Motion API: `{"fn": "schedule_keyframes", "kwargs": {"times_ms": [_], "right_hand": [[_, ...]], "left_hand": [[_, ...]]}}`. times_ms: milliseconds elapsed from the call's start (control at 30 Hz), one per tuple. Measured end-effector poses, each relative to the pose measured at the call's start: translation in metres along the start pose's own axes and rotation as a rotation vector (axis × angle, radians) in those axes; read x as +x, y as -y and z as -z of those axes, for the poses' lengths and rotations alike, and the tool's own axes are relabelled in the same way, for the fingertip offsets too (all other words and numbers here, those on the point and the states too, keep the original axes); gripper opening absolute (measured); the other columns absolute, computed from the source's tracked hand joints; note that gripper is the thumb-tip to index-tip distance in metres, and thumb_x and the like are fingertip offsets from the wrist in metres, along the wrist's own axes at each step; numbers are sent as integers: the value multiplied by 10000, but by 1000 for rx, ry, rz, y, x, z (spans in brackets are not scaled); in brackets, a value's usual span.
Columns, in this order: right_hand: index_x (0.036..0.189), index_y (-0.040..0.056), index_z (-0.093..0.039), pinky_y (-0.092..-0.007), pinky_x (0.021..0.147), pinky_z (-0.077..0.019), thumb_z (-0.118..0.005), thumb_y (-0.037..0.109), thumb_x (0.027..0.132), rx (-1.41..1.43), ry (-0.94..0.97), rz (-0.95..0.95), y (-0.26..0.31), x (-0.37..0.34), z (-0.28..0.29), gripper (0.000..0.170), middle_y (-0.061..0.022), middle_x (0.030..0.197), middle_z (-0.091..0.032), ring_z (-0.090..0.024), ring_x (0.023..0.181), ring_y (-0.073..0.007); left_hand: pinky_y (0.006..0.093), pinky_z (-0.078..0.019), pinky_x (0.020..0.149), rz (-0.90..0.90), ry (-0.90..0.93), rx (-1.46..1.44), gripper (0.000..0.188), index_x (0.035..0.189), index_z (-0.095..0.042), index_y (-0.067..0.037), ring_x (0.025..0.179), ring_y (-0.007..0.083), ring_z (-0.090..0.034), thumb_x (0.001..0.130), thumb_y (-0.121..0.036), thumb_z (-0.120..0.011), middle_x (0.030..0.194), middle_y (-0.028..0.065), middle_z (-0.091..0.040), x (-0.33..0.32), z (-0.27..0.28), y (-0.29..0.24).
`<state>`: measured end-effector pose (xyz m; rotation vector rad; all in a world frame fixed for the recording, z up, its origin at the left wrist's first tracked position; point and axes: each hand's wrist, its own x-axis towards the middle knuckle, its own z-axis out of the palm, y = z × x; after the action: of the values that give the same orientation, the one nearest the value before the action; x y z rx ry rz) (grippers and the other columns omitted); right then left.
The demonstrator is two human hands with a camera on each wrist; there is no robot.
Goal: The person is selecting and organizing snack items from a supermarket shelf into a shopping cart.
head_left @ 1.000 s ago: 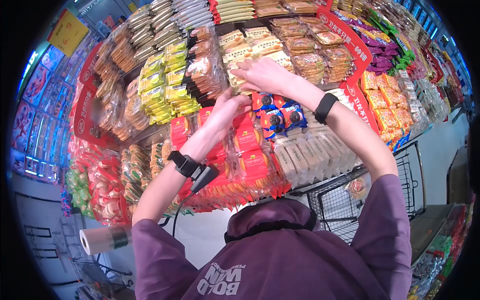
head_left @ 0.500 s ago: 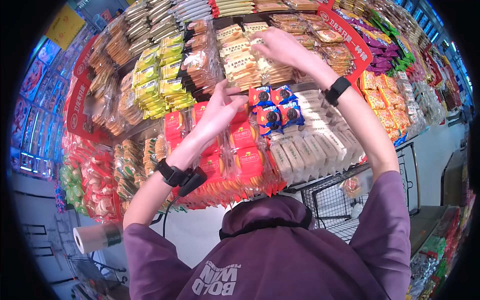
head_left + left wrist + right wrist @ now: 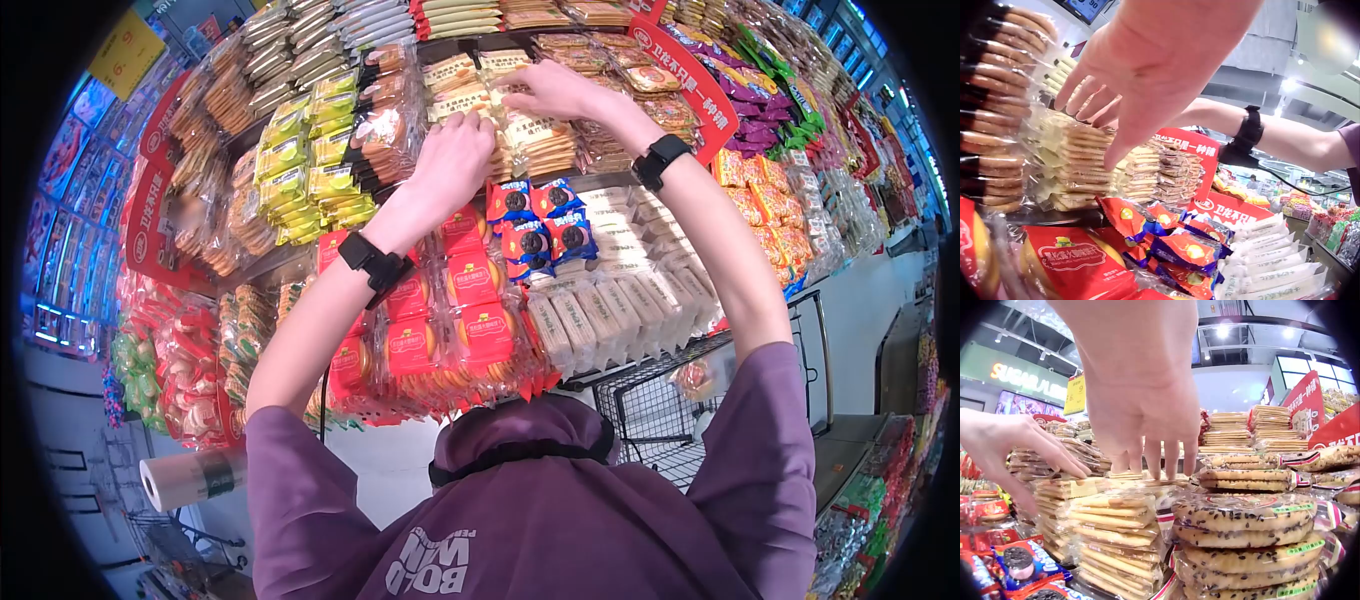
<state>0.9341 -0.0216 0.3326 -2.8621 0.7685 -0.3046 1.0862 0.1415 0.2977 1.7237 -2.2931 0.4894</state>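
My left hand [image 3: 455, 165] lies over the left column of cream-wrapped crackers [image 3: 540, 140], its fingertips on the packets in the head view. From the right wrist view, that hand's fingers reach out relaxed along the top of a stack. Further back and to the right is my right hand [image 3: 565, 92], fingers reaching over the right column. In the right wrist view its fingers [image 3: 1154, 459] point down at the wrapped crackers [image 3: 1116, 544], nothing held in them. Nearer me are blue-and-red cookie packets [image 3: 548, 240] and red cookie packets [image 3: 480, 330].
Yellow packets [image 3: 335, 150] and brown cookies stand left of the crackers. White-wrapped bars [image 3: 610, 310] are at front right, sesame cookies [image 3: 1241, 550] right of the crackers. A red sign strip [image 3: 690, 80] edges the display. A wire cart [image 3: 660, 420] stands below.
My left hand has moved forward from above the red packets onto the cream crackers. My right hand went from the front stack to further back, then stayed about there.
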Motion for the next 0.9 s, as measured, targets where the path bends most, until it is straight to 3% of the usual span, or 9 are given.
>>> {"fn": "schedule_keyframes", "kwargs": {"times_ms": [67,167,200,300,467,600,733,833,900], "right_hand": [[1287,60,-626,-444,910,-526,-726,304,861,80,-71,40,10,-17,4,501,-206,1071,-709,-666,1034,-373],[1341,33,-567,-434,958,-510,-734,321,850,-54,25,171,14,-49,4,594,-227,1187,-664,-635,1108,-373],[1360,33,-547,-437,987,-498,-745,347,838,-122,128,139,20,-57,7,641,-218,1317,-593,-596,1176,-374],[1394,36,-505,-443,978,-501,-734,359,844,-258,-30,239,12,-68,-13,678,-193,1364,-565,-586,1194,-368],[1324,2,-525,-392,958,-512,-664,351,899,-410,-159,231,14,-64,-36,566,-180,1247,-604,-624,1129,-318],[1353,0,-491,-398,994,-494,-682,333,883,-417,-245,272,8,-67,-44,607,-203,1291,-575,-595,1184,-336],[1413,16,-435,-427,1063,-451,-749,254,802,-500,-298,259,8,-71,-52,727,-216,1385,-511,-530,1279,-352],[1393,-12,-457,-421,1085,-428,-711,209,800,-490,-311,254,9,-70,-54,683,-232,1359,-532,-539,1273,-340],[1374,-16,-472,-427,1071,-437,-703,267,847,-387,-312,243,12,-78,-46,641,-228,1345,-547,-535,1268,-356]], "left_hand": [[436,-537,854,6,-4,44,394,1082,-554,16,1049,355,-608,760,-97,-750,1090,166,-614,4,-14,8],[435,-552,806,-2,-25,26,402,1082,-546,13,1021,350,-625,745,-77,-747,1116,164,-617,3,-17,12],[436,-555,796,4,-16,26,397,1076,-545,13,1021,349,-628,745,-74,-745,1128,163,-618,3,-17,12],[439,-557,794,34,43,21,395,1078,-542,14,1031,349,-630,750,-76,-744,1163,164,-619,6,-12,10],[425,-537,902,35,74,-7,559,1201,-532,15,1117,344,-607,734,-137,-798,1231,187,-603,6,-1,2],[391,-525,965,45,105,93,838,1340,-469,43,1218,315,-561,632,-150,-872,1338,172,-558,6,-4,-5],[372,-540,949,14,71,219,846,1353,-465,43,1207,293,-570,622,-115,-860,1339,166,-561,8,-16,1],[369,-538,952,26,106,210,853,1359,-462,41,1207,289,-570,620,-112,-859,1347,165,-558,10,-13,0],[392,-500,998,52,145,111,836,1360,-461,34,1237,313,-549,648,-146,-859,1385,179,-535,8,-5,-4]]}}
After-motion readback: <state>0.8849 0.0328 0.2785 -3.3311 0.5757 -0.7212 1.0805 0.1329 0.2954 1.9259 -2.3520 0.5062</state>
